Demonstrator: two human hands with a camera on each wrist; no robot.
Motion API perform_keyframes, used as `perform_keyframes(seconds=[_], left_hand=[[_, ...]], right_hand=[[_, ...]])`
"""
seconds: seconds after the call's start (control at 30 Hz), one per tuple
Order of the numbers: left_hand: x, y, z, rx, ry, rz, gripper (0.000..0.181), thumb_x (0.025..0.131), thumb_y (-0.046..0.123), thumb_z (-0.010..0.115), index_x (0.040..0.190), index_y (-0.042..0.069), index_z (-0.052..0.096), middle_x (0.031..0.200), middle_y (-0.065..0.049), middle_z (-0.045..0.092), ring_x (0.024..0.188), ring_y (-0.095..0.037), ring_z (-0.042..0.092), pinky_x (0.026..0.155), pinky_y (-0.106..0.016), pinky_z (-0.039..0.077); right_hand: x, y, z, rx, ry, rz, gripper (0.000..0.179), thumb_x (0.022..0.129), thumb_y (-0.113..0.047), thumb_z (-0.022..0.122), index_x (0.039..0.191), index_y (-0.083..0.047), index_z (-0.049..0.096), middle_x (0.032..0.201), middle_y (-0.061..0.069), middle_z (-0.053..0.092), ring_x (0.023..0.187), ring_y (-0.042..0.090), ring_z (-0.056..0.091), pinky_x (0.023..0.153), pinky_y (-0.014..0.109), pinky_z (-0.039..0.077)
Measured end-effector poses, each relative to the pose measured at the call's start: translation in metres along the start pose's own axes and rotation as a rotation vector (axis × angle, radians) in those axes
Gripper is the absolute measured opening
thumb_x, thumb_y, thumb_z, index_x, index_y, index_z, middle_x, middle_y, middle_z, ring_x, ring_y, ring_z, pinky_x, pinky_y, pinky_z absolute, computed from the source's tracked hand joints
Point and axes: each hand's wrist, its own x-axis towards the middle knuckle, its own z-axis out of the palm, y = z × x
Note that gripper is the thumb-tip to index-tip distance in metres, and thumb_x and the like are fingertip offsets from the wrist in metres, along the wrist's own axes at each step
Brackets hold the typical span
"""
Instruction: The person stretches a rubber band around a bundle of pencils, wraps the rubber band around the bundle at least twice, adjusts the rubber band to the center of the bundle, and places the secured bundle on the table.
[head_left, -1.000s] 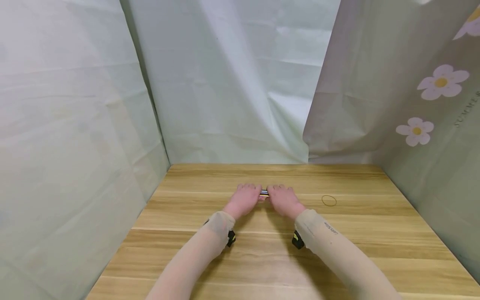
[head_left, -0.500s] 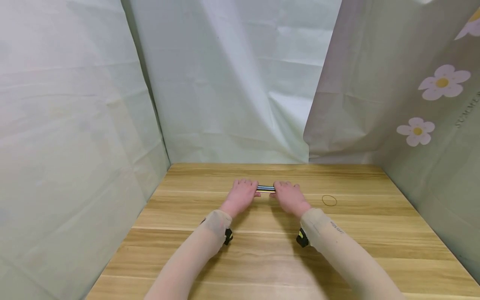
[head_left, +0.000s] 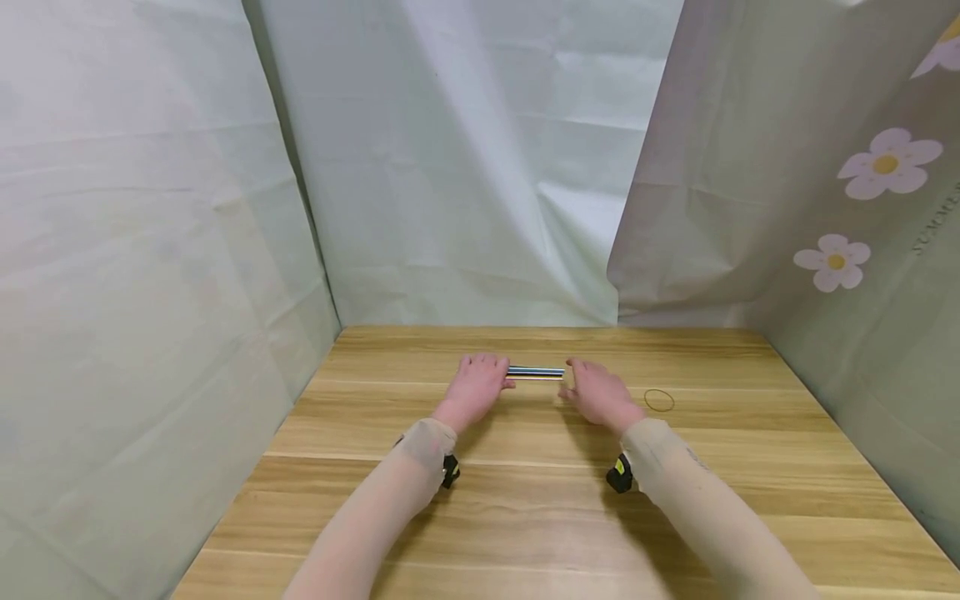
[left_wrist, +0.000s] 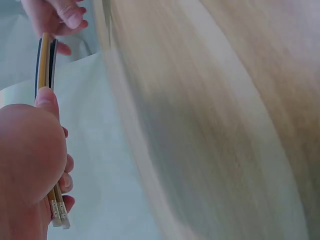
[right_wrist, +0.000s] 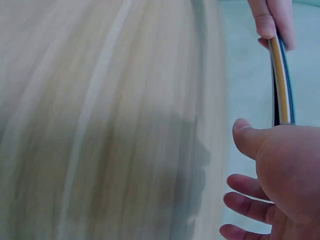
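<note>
A small bundle of pencils [head_left: 536, 372] lies level above the far part of the table, in yellow, blue and black. My left hand [head_left: 477, 385] grips it near its left end, thumb along the near side. In the left wrist view the eraser ends [left_wrist: 60, 215] stick out below that hand's fingers. My right hand [head_left: 597, 392] is just beyond the bundle's right end. In the right wrist view its thumb and fingers [right_wrist: 247, 206] are spread apart and hold nothing. Whether it still touches the pencil ends is hard to tell.
A thin rubber band [head_left: 658, 401] lies as a loop on the wooden table [head_left: 525, 517], to the right of my right hand. Pale cloth walls [head_left: 480, 167] stand behind and on both sides of the table.
Both hands have moved apart and slightly away from me. The right hand has slid off the bundle to the right and let go, so more of the pencils shows between the hands.
</note>
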Motion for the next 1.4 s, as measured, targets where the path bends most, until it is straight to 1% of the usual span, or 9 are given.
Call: perform_keyframes(seconds=[0.27,0.43,0.53,0.67,0.77,0.97,1.1,1.27,1.4], left_hand=[[-0.002,0.001,-0.001,-0.058,-0.051,0.04,0.035,0.109,0.046,0.055,0.106,0.012,0.053,0.093,-0.003,0.056,0.094,-0.025,0.057,0.087,-0.044,0.042],[-0.001,0.005,-0.002,-0.094,-0.065,0.044,0.033,0.11,0.044,0.055,0.108,0.012,0.054,0.096,-0.004,0.058,0.097,-0.026,0.06,0.087,-0.044,0.042],[0.0,0.005,-0.002,-0.088,-0.057,0.047,0.032,0.11,0.044,0.055,0.108,0.012,0.054,0.097,-0.004,0.06,0.1,-0.027,0.062,0.087,-0.043,0.043],[0.001,0.005,-0.001,-0.08,-0.049,0.042,0.031,0.11,0.044,0.055,0.109,0.013,0.054,0.099,-0.005,0.063,0.103,-0.027,0.064,0.088,-0.044,0.045],[0.002,0.004,-0.001,-0.086,-0.05,0.04,0.03,0.11,0.043,0.055,0.109,0.013,0.054,0.101,-0.006,0.065,0.105,-0.028,0.065,0.092,-0.047,0.046],[0.001,0.002,-0.002,-0.095,-0.056,0.044,0.03,0.111,0.042,0.055,0.109,0.012,0.054,0.102,-0.006,0.066,0.107,-0.029,0.066,0.097,-0.049,0.046],[0.0,0.001,-0.004,-0.095,-0.06,0.041,0.03,0.111,0.042,0.055,0.109,0.012,0.054,0.102,-0.006,0.065,0.106,-0.029,0.066,0.098,-0.05,0.046],[0.0,0.003,-0.006,-0.119,-0.071,0.052,0.029,0.111,0.042,0.055,0.11,0.013,0.054,0.1,-0.005,0.062,0.102,-0.027,0.062,0.097,-0.049,0.044],[0.0,0.004,-0.005,-0.113,-0.085,0.061,0.029,0.111,0.043,0.054,0.113,0.014,0.054,0.1,-0.004,0.061,0.098,-0.024,0.059,0.095,-0.047,0.043]], right_hand=[[-0.007,0.002,0.003,-0.036,-0.009,-0.039,0.054,0.109,-0.028,0.064,0.148,0.007,0.05,0.144,0.028,0.06,0.132,0.048,0.058,0.107,0.062,0.048],[-0.007,-0.006,0.004,-0.068,-0.017,-0.05,0.052,0.109,-0.024,0.062,0.147,0.01,0.052,0.145,0.029,0.059,0.135,0.048,0.056,0.108,0.061,0.047],[-0.006,-0.009,0.004,-0.093,-0.012,-0.048,0.054,0.109,-0.023,0.062,0.149,0.012,0.049,0.148,0.031,0.056,0.137,0.048,0.054,0.11,0.06,0.046],[-0.004,-0.01,0.003,-0.177,0.011,-0.072,0.056,0.107,-0.02,0.066,0.149,0.013,0.048,0.147,0.03,0.057,0.136,0.048,0.055,0.11,0.059,0.047],[-0.004,-0.009,0.002,-0.217,0.014,-0.086,0.057,0.107,-0.018,0.066,0.151,0.012,0.047,0.148,0.029,0.058,0.136,0.047,0.056,0.109,0.059,0.048],[-0.005,0.002,0.003,-0.161,0.022,-0.09,0.057,0.105,-0.015,0.065,0.151,0.012,0.047,0.148,0.03,0.057,0.137,0.048,0.055,0.113,0.058,0.044],[-0.006,0.007,0.006,-0.158,0.006,-0.1,0.052,0.105,-0.015,0.063,0.149,0.011,0.049,0.143,0.03,0.061,0.133,0.049,0.058,0.109,0.061,0.047],[-0.007,0.002,0.009,-0.192,-0.017,-0.122,0.049,0.108,-0.017,0.06,0.147,0.012,0.052,0.14,0.03,0.063,0.131,0.048,0.059,0.109,0.06,0.047],[-0.007,0.0,0.009,-0.237,-0.018,-0.129,0.049,0.109,-0.017,0.058,0.147,0.012,0.052,0.143,0.029,0.061,0.133,0.046,0.058,0.111,0.059,0.046]])
